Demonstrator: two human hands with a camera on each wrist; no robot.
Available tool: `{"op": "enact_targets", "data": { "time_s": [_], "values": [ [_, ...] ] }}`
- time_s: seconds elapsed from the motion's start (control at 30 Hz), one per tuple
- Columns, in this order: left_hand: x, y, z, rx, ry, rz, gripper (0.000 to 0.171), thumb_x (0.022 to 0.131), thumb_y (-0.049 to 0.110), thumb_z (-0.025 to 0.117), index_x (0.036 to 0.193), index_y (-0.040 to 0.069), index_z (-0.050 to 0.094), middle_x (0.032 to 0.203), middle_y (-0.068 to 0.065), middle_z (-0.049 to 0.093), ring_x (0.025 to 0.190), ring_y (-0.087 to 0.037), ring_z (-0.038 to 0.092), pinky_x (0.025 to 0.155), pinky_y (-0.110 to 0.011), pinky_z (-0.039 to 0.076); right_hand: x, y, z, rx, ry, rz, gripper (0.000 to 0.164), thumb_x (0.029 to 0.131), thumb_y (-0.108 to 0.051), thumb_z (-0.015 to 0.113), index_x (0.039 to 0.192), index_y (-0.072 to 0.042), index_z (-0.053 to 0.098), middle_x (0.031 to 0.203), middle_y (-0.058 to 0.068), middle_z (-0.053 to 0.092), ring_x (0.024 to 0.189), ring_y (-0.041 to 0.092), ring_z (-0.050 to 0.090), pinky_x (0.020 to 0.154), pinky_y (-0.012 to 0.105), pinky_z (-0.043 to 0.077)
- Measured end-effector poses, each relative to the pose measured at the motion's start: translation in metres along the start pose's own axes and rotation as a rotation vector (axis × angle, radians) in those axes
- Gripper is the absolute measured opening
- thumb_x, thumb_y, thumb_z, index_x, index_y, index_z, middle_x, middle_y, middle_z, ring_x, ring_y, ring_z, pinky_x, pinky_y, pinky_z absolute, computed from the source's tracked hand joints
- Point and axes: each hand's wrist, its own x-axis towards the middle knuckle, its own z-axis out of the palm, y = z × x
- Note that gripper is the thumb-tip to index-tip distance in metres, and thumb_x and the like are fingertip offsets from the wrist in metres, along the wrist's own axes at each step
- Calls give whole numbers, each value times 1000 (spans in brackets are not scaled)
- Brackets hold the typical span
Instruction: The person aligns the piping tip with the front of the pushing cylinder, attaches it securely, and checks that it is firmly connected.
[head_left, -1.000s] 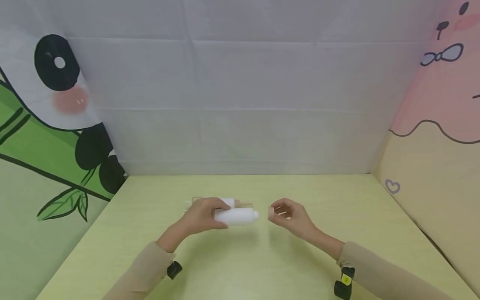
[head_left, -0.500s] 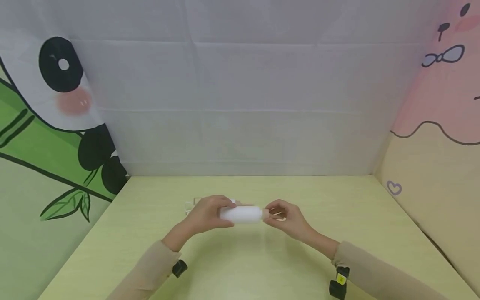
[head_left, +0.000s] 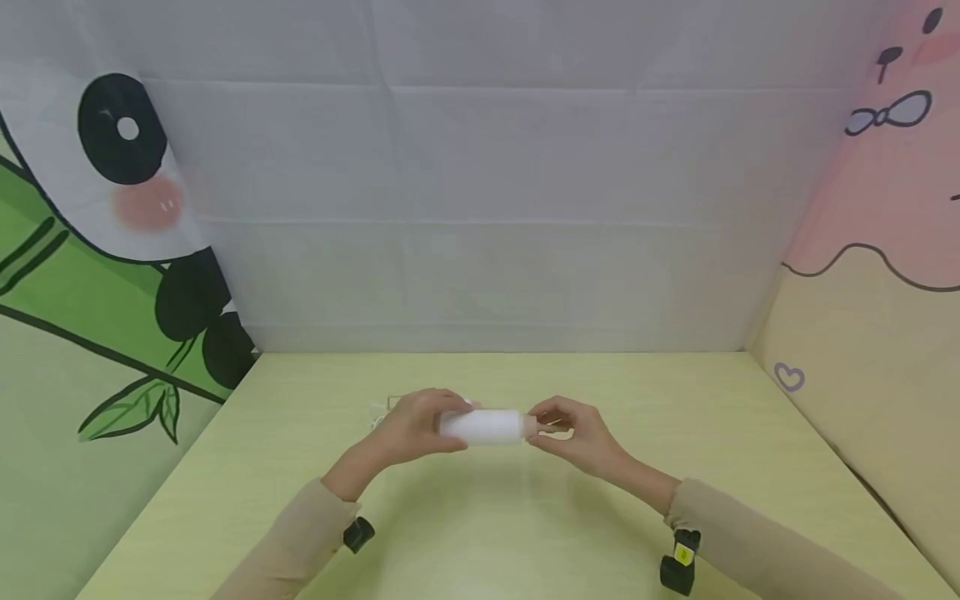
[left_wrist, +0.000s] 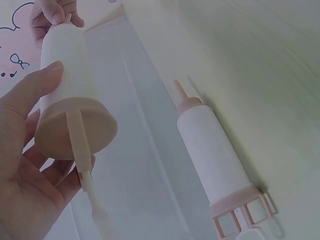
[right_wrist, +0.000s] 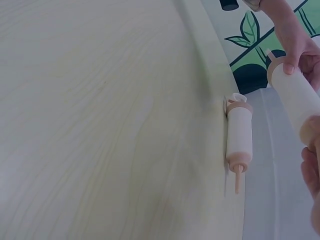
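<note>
White tube [head_left: 482,427], level, held aloft; pinkish nozzle cap [head_left: 529,427] touching one end, flared base [left_wrist: 102,126] at other.

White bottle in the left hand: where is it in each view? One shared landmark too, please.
Head: white bottle lies sideways between both hands, below picture centre.
Left wrist: upper left, bottle slanting, broad tan end toward the camera.
Right wrist: right edge, bottle slanting, partly out of frame.
Shared landmark: the left hand, gripping it in all three.

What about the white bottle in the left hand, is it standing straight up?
No, the left hand holds the white bottle sideways, its pinkish cap pinched by the right hand.
</note>
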Motion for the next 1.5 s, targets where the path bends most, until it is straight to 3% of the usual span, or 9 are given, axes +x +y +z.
{"op": "enact_targets", "data": {
  "time_s": [0.2, 0.43, 0.67, 0.9, 1.1, 1.37, 1.5],
  "values": [
    [2, 2, 0, -24, -6, -12, 38, 69, 18, 79, 103, 8, 67, 102, -5, 65, 89, -20, 60, 70, -30, 51, 0, -1, -4, -4, 13, -37, 25, 73, 3, 71, 97, 2, 62, 93, 15, 64, 83, 27, 63, 70, 32, 54],
    [4, 6, -1, -30, -13, -31, 38, 70, 18, 78, 104, 8, 66, 103, -4, 65, 89, -19, 60, 70, -29, 50, 0, 0, -6, -17, 30, -65, 26, 73, 3, 71, 97, 3, 62, 94, 16, 65, 82, 28, 62, 68, 32, 54],
    [9, 9, -1, 30, -8, 9, 37, 71, 19, 77, 104, 7, 66, 102, -5, 64, 89, -19, 59, 70, -29, 51, 1, 0, -8, -18, 37, -74, 26, 72, 4, 72, 96, 3, 62, 93, 16, 65, 81, 27, 64, 70, 43, 53],
    [8, 11, -1, 88, 9, 13, 39, 70, 20, 78, 106, 7, 66, 105, -7, 63, 93, -22, 59, 72, -33, 52, 3, -2, -9, -11, 23, -65, 25, 72, 4, 72, 95, 4, 63, 92, 17, 65, 81, 30, 64, 70, 44, 53],
    [5, 11, 0, 117, 69, 76, 39, 69, 18, 79, 105, 7, 67, 103, -7, 63, 93, -22, 59, 73, -35, 53, 3, -4, -10, -3, 8, -24, 23, 74, 2, 71, 96, 3, 63, 94, 16, 65, 83, 28, 64, 72, 38, 54],
    [3, 11, 1, 119, 124, 112, 38, 68, 18, 80, 102, 7, 67, 101, -7, 64, 92, -22, 59, 73, -34, 53, 5, 3, -9, -4, 57, -294, 27, 67, 13, 71, 92, 8, 61, 92, 21, 55, 83, 30, 57, 66, 40, 54],
    [2, 11, 2, 120, 128, 122, 38, 67, 19, 80, 102, 7, 67, 101, -7, 64, 91, -22, 59, 72, -34, 53, 5, 3, -9, -14, 35, -308, 27, 69, 12, 71, 93, 6, 61, 92, 18, 58, 83, 27, 58, 66, 35, 55]
  ]
}}
